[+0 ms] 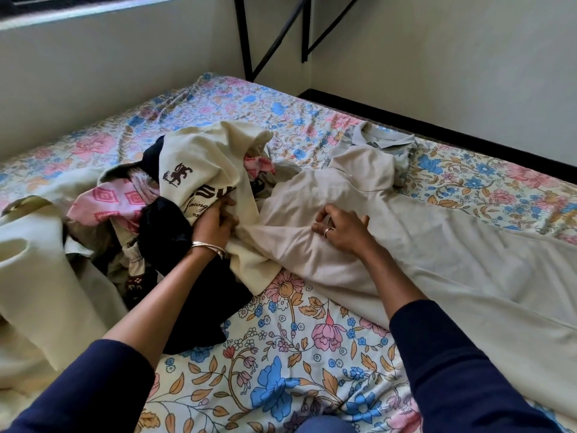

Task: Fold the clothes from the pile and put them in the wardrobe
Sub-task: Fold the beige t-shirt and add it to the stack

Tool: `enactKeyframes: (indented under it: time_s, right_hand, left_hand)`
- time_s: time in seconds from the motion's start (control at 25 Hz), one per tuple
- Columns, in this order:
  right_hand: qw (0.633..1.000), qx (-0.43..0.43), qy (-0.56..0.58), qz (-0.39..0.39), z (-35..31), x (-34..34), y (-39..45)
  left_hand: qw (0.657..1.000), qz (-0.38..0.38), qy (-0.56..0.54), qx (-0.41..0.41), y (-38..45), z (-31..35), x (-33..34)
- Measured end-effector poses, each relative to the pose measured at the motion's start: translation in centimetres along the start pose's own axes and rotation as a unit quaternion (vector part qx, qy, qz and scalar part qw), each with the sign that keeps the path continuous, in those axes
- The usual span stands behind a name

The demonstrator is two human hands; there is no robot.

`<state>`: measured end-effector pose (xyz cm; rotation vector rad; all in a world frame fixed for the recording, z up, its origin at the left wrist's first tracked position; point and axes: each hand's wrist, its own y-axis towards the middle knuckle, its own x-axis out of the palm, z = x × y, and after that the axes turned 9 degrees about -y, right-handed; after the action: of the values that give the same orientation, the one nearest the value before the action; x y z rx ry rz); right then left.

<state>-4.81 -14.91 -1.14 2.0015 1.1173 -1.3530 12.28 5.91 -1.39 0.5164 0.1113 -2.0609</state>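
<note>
A jumbled pile of clothes lies on the left half of the bed: a cream printed shirt (199, 164) on top, pink patterned cloth (115, 201) and a dark navy garment (193, 276) under it. My left hand (215, 223) grips the lower edge of the cream shirt. A long pale beige garment (312, 198) is spread out to the right of the pile. My right hand (340, 232), with a ring on it, rests on that beige cloth with curled fingers bunching it.
The bed wears a floral sheet (296, 354). A grey collared shirt (384, 142) lies beyond the beige garment. A cream sheet (31, 276) is heaped at the left edge. Walls close in behind the bed, and a black metal frame (249, 42) stands in the corner.
</note>
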Motion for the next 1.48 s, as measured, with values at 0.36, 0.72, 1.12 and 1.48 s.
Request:
enactKeyframes:
  time_s: [0.36, 0.72, 1.12, 1.48]
  right_hand:
    - [0.985, -0.047, -0.026, 0.164, 1.5, 3.1, -3.7]
    - [0.99, 0.059, 0.044, 0.119, 4.2, 0.3, -1.7]
    - [0.983, 0.03, -0.078, 0.161, 8.1, 3.3, -6.3]
    - [0.962, 0.133, 0.024, 0.235, 9.8, 5.5, -10.3]
  left_hand:
    - [0.958, -0.187, 0.13, -0.175, 0.1, 1.4, 1.4]
    - [0.939, 0.006, -0.237, -0.251, 0.0, 3.3, 2.1]
    - [0.998, -0.029, 0.001, -0.052, -0.8, 0.8, 1.6]
    - [0.916, 0.045, 0.328, 0.226, -6.7, 3.2, 8.6]
